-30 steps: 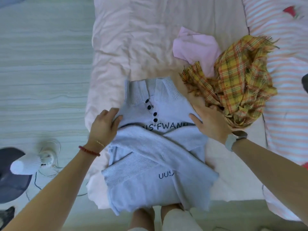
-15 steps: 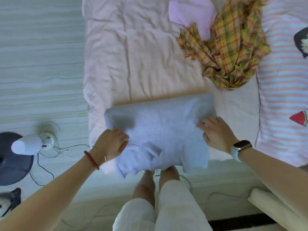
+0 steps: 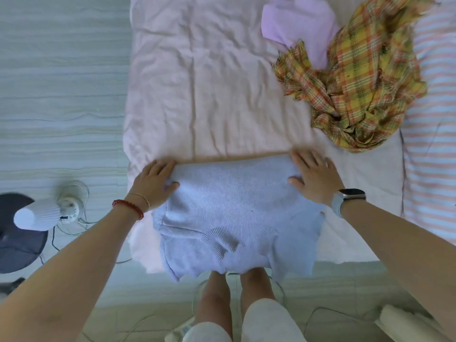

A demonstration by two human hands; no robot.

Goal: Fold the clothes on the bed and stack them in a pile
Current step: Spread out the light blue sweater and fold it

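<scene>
A folded light blue knit sweater lies at the near edge of the pink bed, its lower part hanging over the edge. My left hand lies flat at the sweater's far left corner, thumb on the fabric. My right hand presses flat on the far right corner, fingers spread. A crumpled yellow plaid shirt sits at the far right of the bed. A lilac garment lies partly under it.
A striped pink and white pillow lies along the bed's right side. On the floor to the left stand a small white fan with cords and a dark round object. My legs are against the bed's near edge.
The sweater's top half was folded down over its front, hiding the collar and lettering. Both hands then slid from the near side up to the far corners of the fold.
</scene>
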